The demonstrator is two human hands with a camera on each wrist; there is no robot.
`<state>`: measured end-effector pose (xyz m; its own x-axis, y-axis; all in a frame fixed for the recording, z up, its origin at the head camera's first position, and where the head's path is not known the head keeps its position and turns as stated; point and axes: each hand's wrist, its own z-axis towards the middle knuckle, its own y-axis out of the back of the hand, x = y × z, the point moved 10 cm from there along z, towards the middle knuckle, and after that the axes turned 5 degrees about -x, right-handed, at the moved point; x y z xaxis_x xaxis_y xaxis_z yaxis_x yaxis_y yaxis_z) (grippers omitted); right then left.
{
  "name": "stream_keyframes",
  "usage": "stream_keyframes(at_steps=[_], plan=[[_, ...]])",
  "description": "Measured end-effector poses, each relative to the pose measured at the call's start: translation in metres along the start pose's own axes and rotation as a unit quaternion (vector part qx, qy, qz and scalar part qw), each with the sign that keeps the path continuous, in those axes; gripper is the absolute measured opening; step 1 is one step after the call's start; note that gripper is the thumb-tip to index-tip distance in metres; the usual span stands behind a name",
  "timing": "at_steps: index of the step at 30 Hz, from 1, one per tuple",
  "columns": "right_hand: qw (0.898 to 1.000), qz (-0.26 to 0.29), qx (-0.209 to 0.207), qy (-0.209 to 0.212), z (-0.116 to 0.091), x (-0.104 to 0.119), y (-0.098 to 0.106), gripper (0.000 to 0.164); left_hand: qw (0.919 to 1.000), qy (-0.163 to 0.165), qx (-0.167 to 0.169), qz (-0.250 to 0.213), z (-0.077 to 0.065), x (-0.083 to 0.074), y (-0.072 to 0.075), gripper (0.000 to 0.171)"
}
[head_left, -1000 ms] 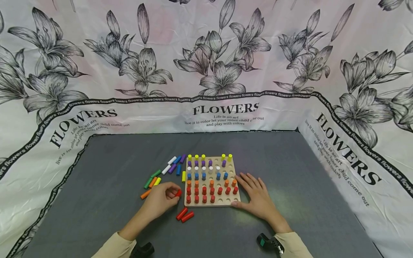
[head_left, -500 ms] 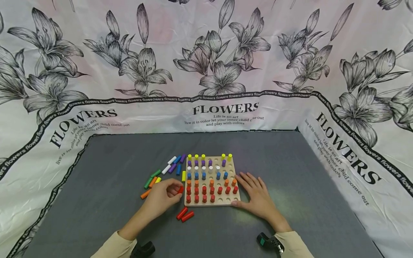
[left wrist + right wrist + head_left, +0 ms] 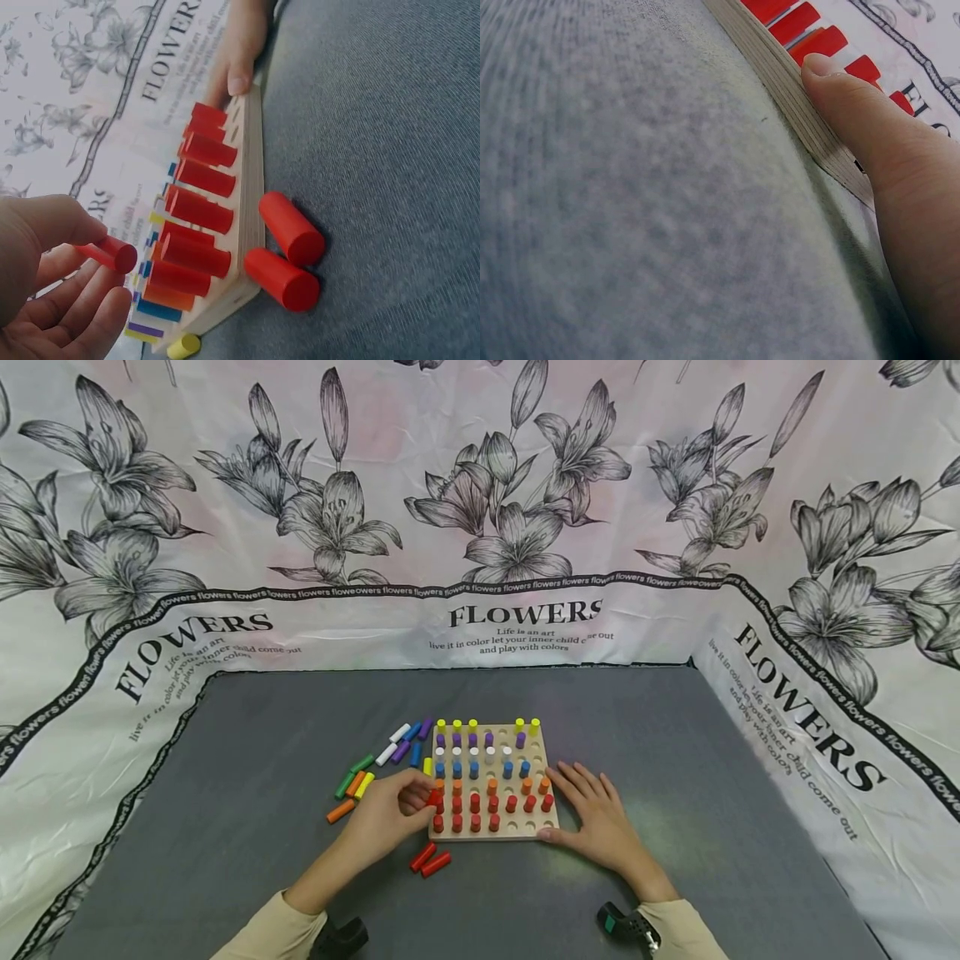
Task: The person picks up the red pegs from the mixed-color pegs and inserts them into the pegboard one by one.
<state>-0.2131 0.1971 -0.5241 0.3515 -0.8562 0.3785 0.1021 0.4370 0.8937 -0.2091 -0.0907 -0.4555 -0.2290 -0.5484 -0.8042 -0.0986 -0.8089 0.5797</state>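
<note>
My left hand (image 3: 378, 814) pinches a red peg (image 3: 112, 255) between thumb and fingers, over the left edge of a wooden pegboard (image 3: 536, 832). In the left wrist view the held peg is tilted and apart from the standing pegs. Rows of yellow, purple, white, blue, orange and red pegs stand upright in the board, with some holes bare. My right hand (image 3: 600, 827) lies with fingers spread along the board's right edge. Its thumb (image 3: 847, 97) rests on the front right corner; the right wrist view does not show the other fingers.
Two loose red pegs (image 3: 292, 229) lie in front of the board's left corner. Left of the board are scattered pegs: green (image 3: 346, 785), orange (image 3: 341, 812), yellow (image 3: 364, 786), white (image 3: 386, 754), purple and blue. A flower-printed cloth (image 3: 345, 627) borders the grey table (image 3: 712, 760).
My left hand has moved right with the red peg, from beside the board to over its left edge. The right hand has stayed in place.
</note>
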Motion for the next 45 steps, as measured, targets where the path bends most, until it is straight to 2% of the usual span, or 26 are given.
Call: stream_keyframes(at_steps=[23,30,45], plan=[[1.000,0.000,0.006,-0.004,0.002,0.000,-0.001,0.096,0.9975,-0.059,0.026,-0.027,0.009,-0.041,-0.025,0.024],[1.000,-0.002,0.006,-0.003,0.001,0.002,-0.001,0.096,0.9960,-0.060,0.054,-0.037,0.012,-0.049,-0.039,0.024],[1.000,-0.003,0.001,-0.004,0.002,0.002,0.002,0.095,0.9929,-0.078,0.086,-0.027,0.019,-0.067,-0.062,0.020]])
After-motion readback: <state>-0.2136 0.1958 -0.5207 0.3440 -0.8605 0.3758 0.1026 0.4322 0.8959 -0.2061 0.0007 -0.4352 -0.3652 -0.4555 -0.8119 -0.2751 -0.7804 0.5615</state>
